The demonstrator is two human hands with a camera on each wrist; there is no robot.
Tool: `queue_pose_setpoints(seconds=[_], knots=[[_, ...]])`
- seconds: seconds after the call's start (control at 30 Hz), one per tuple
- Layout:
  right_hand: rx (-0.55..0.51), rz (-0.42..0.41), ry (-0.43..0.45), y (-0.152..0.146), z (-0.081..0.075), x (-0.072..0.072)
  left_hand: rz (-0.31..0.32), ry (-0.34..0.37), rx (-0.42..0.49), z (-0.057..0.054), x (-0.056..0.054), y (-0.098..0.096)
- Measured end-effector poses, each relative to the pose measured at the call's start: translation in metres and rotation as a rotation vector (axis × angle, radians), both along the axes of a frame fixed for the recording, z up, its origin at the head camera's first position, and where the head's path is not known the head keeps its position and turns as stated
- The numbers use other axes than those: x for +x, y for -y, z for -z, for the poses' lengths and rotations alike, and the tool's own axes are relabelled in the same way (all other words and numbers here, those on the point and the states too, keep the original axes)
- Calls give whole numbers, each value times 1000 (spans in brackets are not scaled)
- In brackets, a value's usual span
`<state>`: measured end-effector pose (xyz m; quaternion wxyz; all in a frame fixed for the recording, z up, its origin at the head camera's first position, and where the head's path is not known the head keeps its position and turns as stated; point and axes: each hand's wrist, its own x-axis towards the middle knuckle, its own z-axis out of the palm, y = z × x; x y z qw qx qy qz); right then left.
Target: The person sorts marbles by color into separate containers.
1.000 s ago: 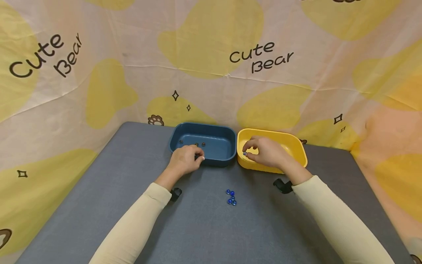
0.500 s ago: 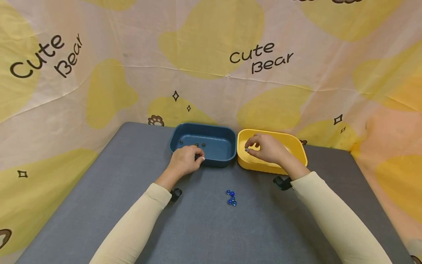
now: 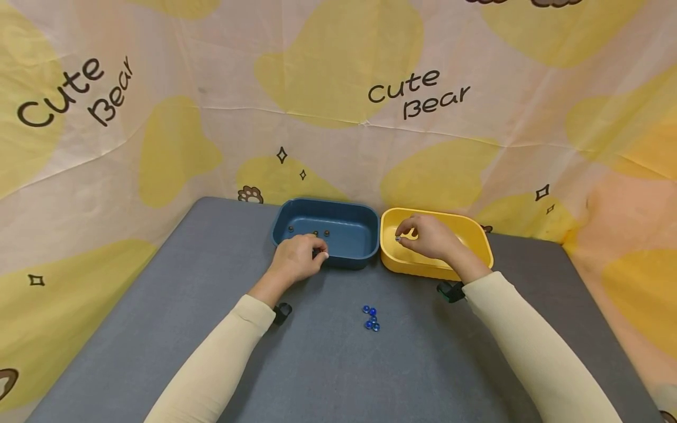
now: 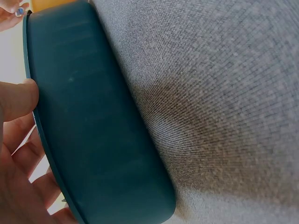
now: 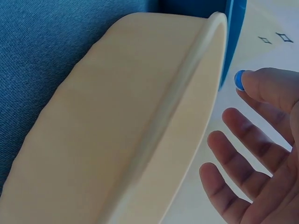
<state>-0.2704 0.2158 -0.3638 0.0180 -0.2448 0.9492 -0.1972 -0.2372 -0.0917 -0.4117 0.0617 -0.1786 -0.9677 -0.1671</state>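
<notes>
Right hand (image 3: 431, 238) slightly rightward, marble (image 5: 239, 80) in its pinch

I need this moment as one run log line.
left hand: holds blue bin at rim; right hand: pinches blue marble over yellow bin; tabletop: five blue marbles; blue bin: brown marbles

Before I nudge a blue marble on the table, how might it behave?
A blue marble looks round, so it would probably roll. Its gloss suggests slipperiness. The right hand pinches another marble, hinting at lightness.
</notes>
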Motion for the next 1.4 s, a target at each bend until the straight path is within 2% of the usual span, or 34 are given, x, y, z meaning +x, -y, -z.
queue_pose_setpoints(seconds=[0.67, 1.4], knots=[[-5, 57, 38, -11, 24, -15, 1, 3, 10, 1, 0, 1], [67, 130, 91, -21, 49, -31, 7, 25, 3, -1, -1, 1]])
